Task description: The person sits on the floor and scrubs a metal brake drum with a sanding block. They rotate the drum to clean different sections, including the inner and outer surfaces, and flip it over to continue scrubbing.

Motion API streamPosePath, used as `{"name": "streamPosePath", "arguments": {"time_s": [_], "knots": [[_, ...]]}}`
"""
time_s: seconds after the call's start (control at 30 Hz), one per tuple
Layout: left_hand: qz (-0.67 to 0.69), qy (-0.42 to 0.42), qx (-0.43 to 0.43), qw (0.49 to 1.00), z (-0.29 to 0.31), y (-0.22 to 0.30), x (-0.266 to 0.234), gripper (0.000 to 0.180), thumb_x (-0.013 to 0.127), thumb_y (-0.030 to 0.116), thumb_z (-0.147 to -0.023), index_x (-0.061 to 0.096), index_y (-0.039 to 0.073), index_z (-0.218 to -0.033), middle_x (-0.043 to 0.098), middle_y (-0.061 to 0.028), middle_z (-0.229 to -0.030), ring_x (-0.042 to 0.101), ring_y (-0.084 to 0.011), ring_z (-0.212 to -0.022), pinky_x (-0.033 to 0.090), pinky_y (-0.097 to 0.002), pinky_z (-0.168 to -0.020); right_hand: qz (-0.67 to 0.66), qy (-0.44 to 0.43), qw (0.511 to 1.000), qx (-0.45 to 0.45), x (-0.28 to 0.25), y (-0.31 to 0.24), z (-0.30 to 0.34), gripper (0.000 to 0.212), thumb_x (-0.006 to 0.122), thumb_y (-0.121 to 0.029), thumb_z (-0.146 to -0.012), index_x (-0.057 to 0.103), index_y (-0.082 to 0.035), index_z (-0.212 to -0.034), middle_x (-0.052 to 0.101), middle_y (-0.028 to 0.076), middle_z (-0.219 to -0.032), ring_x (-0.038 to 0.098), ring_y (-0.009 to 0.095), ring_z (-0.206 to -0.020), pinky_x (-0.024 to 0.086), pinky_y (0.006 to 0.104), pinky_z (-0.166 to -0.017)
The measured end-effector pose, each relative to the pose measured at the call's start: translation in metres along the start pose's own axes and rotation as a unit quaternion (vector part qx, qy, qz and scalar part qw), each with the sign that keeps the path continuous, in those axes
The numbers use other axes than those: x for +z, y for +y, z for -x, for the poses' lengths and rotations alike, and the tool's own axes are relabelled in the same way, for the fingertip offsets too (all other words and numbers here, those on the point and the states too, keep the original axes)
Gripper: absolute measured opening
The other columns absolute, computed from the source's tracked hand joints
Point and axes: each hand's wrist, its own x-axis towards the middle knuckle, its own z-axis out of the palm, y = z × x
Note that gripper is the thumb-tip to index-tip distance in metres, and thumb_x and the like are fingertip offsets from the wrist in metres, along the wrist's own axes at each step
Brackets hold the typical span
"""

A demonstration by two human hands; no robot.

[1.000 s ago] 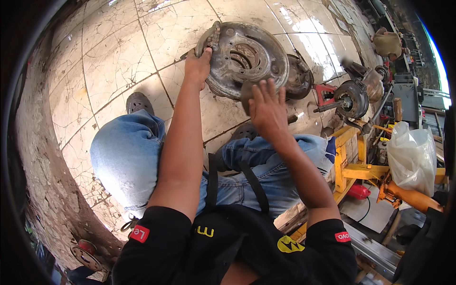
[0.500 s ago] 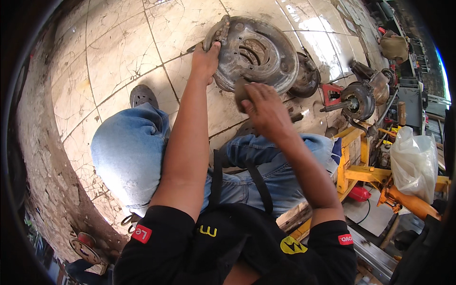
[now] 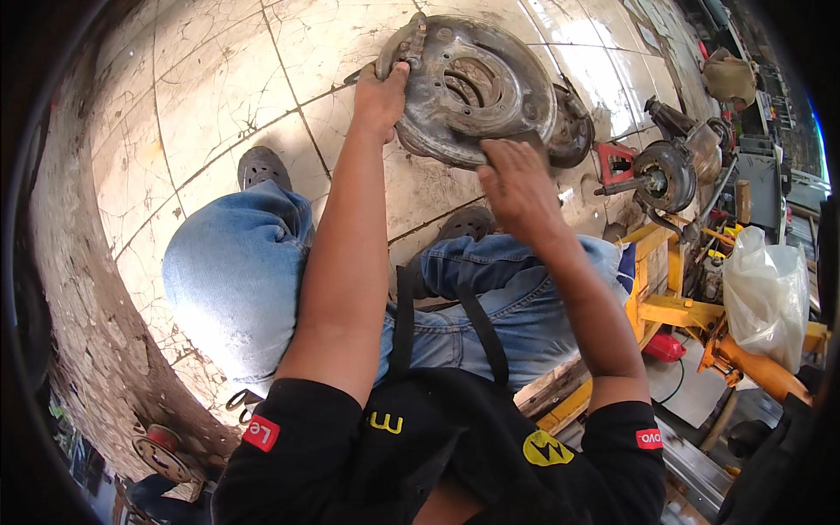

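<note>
A large rusty round metal plate [image 3: 477, 87], a brake backing plate with a central hole, stands tilted on the tiled floor in front of me. My left hand [image 3: 381, 94] grips its left rim near a curved brake shoe [image 3: 398, 48]. My right hand [image 3: 516, 184] lies on the plate's lower right edge, fingers curled over something dark that I cannot make out. I am seated, with my knees in blue jeans below the plate.
A second rusty disc [image 3: 573, 131] leans behind the plate. To the right are a hub assembly with a shaft [image 3: 661, 175], a red part [image 3: 615, 162], a yellow metal stand [image 3: 669, 293], a white plastic bag [image 3: 766, 293]. The cracked tiled floor [image 3: 219, 105] spreads left.
The plate has shifted slightly right and up in view. My right hand slid from its face down to the lower right edge. My left hand kept its hold on the left rim.
</note>
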Motion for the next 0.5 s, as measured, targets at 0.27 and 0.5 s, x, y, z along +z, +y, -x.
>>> {"name": "streamPosePath", "arguments": {"time_s": [0.27, 0.5], "knots": [[-0.024, 0.028, 0.024, 0.999, -0.007, -0.001, 0.007, 0.05, 0.063, 0.031, -0.093, 0.051, -0.003, -0.128, 0.063, -0.0203, -0.112, 0.062, -0.0252, -0.089, 0.051, -0.0361, -0.072, -0.159, 0.067, 0.984, 0.052, 0.019, -0.039, -0.011, 0.043, 0.045, -0.027, -0.098, 0.048, 0.002, -0.128, 0.061, 0.024, -0.116, 0.055, 0.041, -0.108, 0.038, 0.05, -0.098], [0.038, 0.025, 0.008, 0.999, -0.015, -0.016, -0.002, 0.055, 0.062, 0.029, -0.095, 0.045, -0.008, -0.131, 0.06, -0.0227, -0.117, 0.063, -0.0263, -0.097, 0.054, -0.037, -0.076, -0.038, 0.025, 0.998, 0.05, -0.012, 0.01, -0.003, 0.043, 0.046, -0.029, -0.098, 0.047, -0.001, -0.131, 0.06, 0.025, -0.118, 0.056, 0.04, -0.111, 0.039, 0.0501, -0.098]]}}
